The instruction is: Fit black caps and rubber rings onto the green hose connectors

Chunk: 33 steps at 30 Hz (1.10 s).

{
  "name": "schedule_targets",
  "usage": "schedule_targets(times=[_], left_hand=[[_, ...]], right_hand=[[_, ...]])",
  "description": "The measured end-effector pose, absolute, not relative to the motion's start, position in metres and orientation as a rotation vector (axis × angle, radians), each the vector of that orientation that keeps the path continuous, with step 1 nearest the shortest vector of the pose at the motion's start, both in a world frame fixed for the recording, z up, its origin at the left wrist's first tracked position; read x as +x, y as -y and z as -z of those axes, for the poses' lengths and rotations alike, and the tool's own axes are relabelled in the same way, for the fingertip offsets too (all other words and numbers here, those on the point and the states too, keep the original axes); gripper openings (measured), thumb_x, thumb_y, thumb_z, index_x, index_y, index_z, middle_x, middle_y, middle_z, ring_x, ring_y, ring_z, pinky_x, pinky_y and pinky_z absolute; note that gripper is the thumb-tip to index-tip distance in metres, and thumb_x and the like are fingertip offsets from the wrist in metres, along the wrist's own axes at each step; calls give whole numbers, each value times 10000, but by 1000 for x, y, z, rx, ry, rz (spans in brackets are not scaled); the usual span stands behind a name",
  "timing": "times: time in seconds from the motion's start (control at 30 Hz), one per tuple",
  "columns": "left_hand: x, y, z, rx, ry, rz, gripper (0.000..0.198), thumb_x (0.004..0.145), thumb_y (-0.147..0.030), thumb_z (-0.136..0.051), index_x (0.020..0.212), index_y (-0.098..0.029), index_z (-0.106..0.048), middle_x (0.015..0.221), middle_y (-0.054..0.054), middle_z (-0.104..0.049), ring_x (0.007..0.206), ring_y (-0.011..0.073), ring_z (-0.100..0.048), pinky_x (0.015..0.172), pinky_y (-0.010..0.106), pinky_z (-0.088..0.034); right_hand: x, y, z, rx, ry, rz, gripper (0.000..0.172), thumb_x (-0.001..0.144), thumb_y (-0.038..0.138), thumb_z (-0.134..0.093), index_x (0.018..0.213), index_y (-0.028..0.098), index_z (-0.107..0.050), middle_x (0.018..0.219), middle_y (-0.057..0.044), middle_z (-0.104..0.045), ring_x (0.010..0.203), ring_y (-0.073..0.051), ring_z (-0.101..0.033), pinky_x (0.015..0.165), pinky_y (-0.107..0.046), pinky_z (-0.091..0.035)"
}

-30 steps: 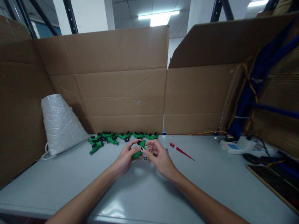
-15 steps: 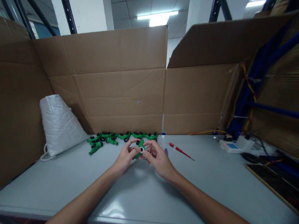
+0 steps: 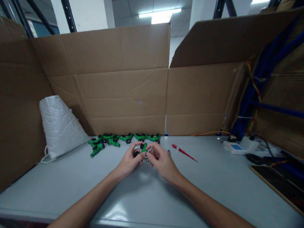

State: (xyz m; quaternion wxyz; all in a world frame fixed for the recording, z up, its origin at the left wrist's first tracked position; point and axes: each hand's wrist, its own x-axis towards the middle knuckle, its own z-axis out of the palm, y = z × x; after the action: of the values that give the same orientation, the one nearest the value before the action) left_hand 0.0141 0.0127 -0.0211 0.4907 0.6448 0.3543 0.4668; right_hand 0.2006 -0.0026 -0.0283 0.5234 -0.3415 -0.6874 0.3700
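Between my fingertips, just above the table, is a small green toy vehicle (image 3: 144, 147) with black wheel-like parts. My left hand (image 3: 130, 159) pinches its left side with thumb and fingers. From the other side my right hand (image 3: 160, 159) is closed on it, thumb pressed near its lower middle. Fingers hide much of the toy. Beyond my hands, several similar green toys (image 3: 125, 138) with black wheels lie in a row and a small cluster. A red screwdriver (image 3: 183, 152) rests to the right of my right hand, and a small blue item (image 3: 169, 152) is partly hidden behind that hand.
A white padded bag (image 3: 59, 128) with a cord leans at the left. Cardboard walls (image 3: 122, 87) enclose the back and sides of the grey table (image 3: 198, 200). To the right are a power strip (image 3: 234, 148), cables, a dark framed panel (image 3: 279, 185) and a blue rack post (image 3: 246, 103).
The green toy has been turned between my fingers; its white part with a dark centre now barely shows and a black wheel appears at left. Both hands stay nearly in place.
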Motion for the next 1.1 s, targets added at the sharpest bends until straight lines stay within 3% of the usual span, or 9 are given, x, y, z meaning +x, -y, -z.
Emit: schedule_targets(times=[0.53,1.1], left_hand=[[14,-6,16,1576,-843,-1013,692,835,-537,-821,1347,-197,-503,996,39,-644,727,126,-603,652,255,-455],[12,-6,21,1587,-889,-938,715,849,-534,-806,1396,-175,-517,875,8,-634,687,118,-562,620,237,-403]], right_hand=[[207,1,21,-867,1715,-795,94,909,244,-636,1003,234,-645,689,57,-605,585,-137,-577,556,-239,-407],[205,-13,34,-737,1584,-1122,161,838,295,-683,872,227,-541,732,33,-627,575,-144,-570,483,-245,-442]])
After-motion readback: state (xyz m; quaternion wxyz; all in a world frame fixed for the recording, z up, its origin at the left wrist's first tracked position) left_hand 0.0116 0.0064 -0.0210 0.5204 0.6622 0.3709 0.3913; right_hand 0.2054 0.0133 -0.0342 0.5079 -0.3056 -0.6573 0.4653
